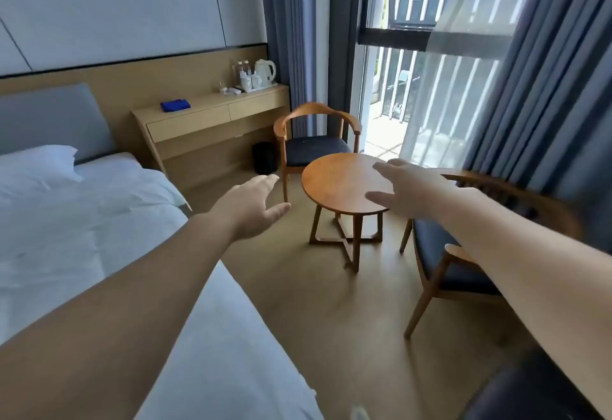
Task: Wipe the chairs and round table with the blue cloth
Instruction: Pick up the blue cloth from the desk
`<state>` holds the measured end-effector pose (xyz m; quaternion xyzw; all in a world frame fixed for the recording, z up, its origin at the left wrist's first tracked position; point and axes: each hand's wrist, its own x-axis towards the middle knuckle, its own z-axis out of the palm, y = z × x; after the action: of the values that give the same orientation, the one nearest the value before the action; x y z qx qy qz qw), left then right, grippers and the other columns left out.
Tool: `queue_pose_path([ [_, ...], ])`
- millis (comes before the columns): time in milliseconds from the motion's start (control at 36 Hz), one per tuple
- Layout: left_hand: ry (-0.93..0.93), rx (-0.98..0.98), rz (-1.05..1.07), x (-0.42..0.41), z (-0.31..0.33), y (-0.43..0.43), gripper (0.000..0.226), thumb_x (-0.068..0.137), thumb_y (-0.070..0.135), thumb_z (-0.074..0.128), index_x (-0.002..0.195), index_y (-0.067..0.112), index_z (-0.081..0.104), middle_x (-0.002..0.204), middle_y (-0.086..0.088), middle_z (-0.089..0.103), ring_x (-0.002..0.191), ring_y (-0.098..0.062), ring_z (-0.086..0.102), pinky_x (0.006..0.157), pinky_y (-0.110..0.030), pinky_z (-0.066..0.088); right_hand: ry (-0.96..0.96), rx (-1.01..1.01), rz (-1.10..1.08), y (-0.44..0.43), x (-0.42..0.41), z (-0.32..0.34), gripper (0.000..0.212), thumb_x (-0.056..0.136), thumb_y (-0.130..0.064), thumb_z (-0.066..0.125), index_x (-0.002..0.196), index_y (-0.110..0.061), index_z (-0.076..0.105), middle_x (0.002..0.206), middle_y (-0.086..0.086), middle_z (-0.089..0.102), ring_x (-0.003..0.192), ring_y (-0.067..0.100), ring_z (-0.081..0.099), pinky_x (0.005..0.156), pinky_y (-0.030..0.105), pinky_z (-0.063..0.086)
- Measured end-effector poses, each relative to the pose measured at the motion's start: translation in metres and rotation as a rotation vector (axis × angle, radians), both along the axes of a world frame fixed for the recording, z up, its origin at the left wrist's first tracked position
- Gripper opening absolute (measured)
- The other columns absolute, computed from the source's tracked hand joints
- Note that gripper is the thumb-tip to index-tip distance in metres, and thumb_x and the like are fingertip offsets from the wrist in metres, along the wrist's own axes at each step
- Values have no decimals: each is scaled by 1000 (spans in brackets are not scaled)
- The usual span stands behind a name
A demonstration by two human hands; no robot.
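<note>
A folded blue cloth (175, 105) lies on the wooden desk (212, 111) against the far wall. A round wooden table (341, 184) stands on the floor in the middle. One wooden chair with a dark seat (316, 141) sits behind it, near the window. A second such chair (443, 254) stands at the right, partly hidden by my right arm. My left hand (251, 207) is stretched forward over the floor, fingers straight, holding nothing. My right hand (404, 188) reaches out in front of the round table, fingers spread, empty.
A bed with white sheets (66, 227) fills the left side. A tray with a kettle (265, 72), cups and bottles sits at the desk's right end. A black bin (264, 157) stands under the desk. Blue curtains and a window are at the right.
</note>
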<state>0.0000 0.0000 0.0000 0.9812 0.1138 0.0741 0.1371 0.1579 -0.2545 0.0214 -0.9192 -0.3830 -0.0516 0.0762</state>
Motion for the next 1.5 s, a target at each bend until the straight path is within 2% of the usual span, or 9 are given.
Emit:
queue_pose_path([
  [111, 11, 5, 23, 26, -10, 9, 72, 92, 55, 47, 151, 22, 20, 157, -1, 24, 142, -22, 27, 113, -41, 29, -25, -34, -11, 15, 28, -13, 68, 88, -59, 53, 142, -20, 38, 132, 6, 50, 109, 24, 54, 83, 31, 45],
  [278, 34, -14, 56, 85, -27, 23, 72, 92, 54, 48, 151, 23, 20, 157, 0, 24, 142, -22, 27, 113, -42, 30, -71, -90, 43, 39, 92, -30, 67, 87, -64, 48, 140, -24, 38, 132, 2, 51, 107, 22, 56, 81, 31, 49],
  [556, 47, -33, 164, 177, -35, 57, 71, 92, 55, 47, 151, 24, 20, 157, 2, 24, 142, -24, 26, 112, -40, 28, -27, -103, 147, 87, 208, -40, 70, 87, -62, 50, 144, -25, 33, 133, 0, 50, 112, 21, 54, 89, 37, 52],
  [667, 61, -39, 222, 196, -37, 80, 72, 92, 55, 47, 151, 24, 20, 157, 1, 24, 141, -25, 27, 113, -39, 27, -52, -92, 199, 119, 238, -45, 67, 88, -61, 51, 142, -27, 35, 133, 0, 51, 114, 21, 54, 86, 33, 51],
  [806, 65, -63, 290, 215, -41, 116, 73, 92, 55, 47, 151, 23, 20, 157, 2, 23, 141, -25, 27, 113, -41, 28, -77, -88, 260, 167, 266, -52, 63, 88, -62, 49, 141, -28, 37, 129, -2, 52, 105, 18, 56, 71, 24, 41],
  [917, 78, -72, 332, 230, -49, 151, 73, 92, 54, 47, 151, 22, 20, 157, 1, 22, 141, -25, 28, 113, -42, 28, -28, -88, 301, 209, 283, -56, 59, 90, -58, 50, 139, -25, 39, 131, 1, 51, 105, 18, 56, 75, 25, 45],
  [1028, 70, -87, 358, 250, -59, 195, 72, 92, 55, 46, 151, 22, 20, 158, 2, 22, 141, -24, 27, 112, -43, 29, -18, -113, 331, 258, 304, -59, 62, 91, -58, 47, 142, -24, 37, 128, 1, 50, 106, 19, 55, 82, 31, 53],
  [1139, 65, -97, 388, 272, -69, 243, 71, 92, 54, 46, 151, 23, 21, 157, 2, 23, 141, -23, 28, 111, -44, 32, -13, -119, 349, 314, 328, -64, 65, 90, -59, 48, 143, -25, 33, 127, 2, 49, 110, 21, 55, 88, 36, 53],
  [1500, 99, -73, 410, 319, -73, 373, 69, 93, 52, 46, 150, 21, 23, 157, 0, 25, 139, -25, 31, 110, -43, 33, -8, -119, 388, 455, 392, -74, 57, 89, -60, 48, 134, -27, 41, 104, -5, 47, 95, 16, 53, 84, 36, 52],
])
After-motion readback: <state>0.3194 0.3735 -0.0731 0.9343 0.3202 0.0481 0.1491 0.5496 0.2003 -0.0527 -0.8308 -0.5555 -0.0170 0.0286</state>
